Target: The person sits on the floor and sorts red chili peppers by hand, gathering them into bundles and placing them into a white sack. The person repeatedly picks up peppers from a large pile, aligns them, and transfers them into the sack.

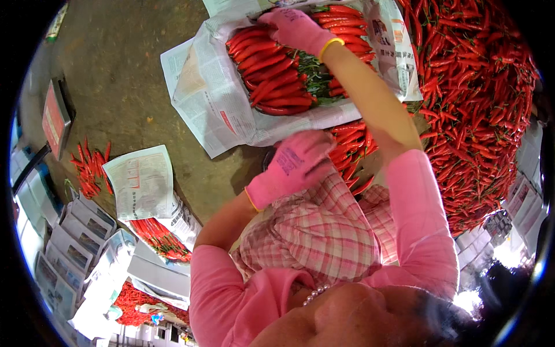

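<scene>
My right hand [299, 31], in a pink glove with a yellow cuff, rests on the far end of a row of red chili peppers [277, 73]. Its fingertips are hidden, so a grip cannot be made out. The peppers lie side by side in a box lined with newspaper [217, 99], with a second row at the right and green stems meeting in the middle. Nearer my body, my left hand [295, 162], gloved in pink too, hovers over my plaid-covered leg [321, 221]. Its fingers are slightly apart and blurred, with nothing visible in them, beside loose peppers [353, 141].
A large heap of red chili peppers [472, 108] spreads along the right. On the left are a platform scale [56, 119], a small pile of peppers [90, 167] and a newspaper-lined box of peppers [160, 238]. Several more newspaper-lined boxes [76, 243] stand at the lower left.
</scene>
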`<state>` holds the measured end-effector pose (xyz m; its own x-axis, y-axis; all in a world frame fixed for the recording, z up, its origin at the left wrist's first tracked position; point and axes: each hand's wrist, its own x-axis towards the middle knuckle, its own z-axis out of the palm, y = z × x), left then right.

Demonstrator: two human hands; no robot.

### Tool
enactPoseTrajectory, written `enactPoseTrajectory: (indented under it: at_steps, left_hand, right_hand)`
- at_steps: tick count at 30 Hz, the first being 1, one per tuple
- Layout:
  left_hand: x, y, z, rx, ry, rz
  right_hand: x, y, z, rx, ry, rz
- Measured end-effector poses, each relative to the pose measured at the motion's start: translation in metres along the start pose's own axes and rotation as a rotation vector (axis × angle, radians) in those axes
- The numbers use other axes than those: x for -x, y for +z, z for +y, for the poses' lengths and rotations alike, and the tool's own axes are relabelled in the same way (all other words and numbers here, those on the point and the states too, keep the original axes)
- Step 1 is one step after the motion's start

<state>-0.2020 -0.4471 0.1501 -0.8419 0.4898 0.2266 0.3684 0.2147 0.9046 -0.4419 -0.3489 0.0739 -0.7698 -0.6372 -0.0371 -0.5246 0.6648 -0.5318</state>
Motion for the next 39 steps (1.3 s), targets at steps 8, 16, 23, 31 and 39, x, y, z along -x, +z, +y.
enactPoseTrajectory:
  at_steps: [8, 16, 23, 31, 39]
  left_hand:
    - [-0.002, -0.005, -0.056, -0.308, -0.132, -0.232]
    - [-0.065, -0.027, -0.081, -0.391, -0.329, -0.414]
    - [-0.099, 0.136, 0.086, -0.634, 0.247, -1.192]
    - [0.094, 0.486, 0.051, -0.344, -0.450, -1.293]
    - [0.074, 0.471, 0.002, -0.498, 0.007, -1.231]
  right_hand:
    - [0.306, -0.139, 0.017, 0.062, 0.316, 0.139]
    - [0.764, -0.014, -0.124, -0.126, 1.495, 0.792]
    - [0.807, 0.200, -0.167, -0.525, 1.781, 1.064]
    - [0.800, 0.225, -0.147, -0.433, 1.776, 0.968]
    - [0.814, 0.180, -0.071, -0.268, 1.854, 0.988]
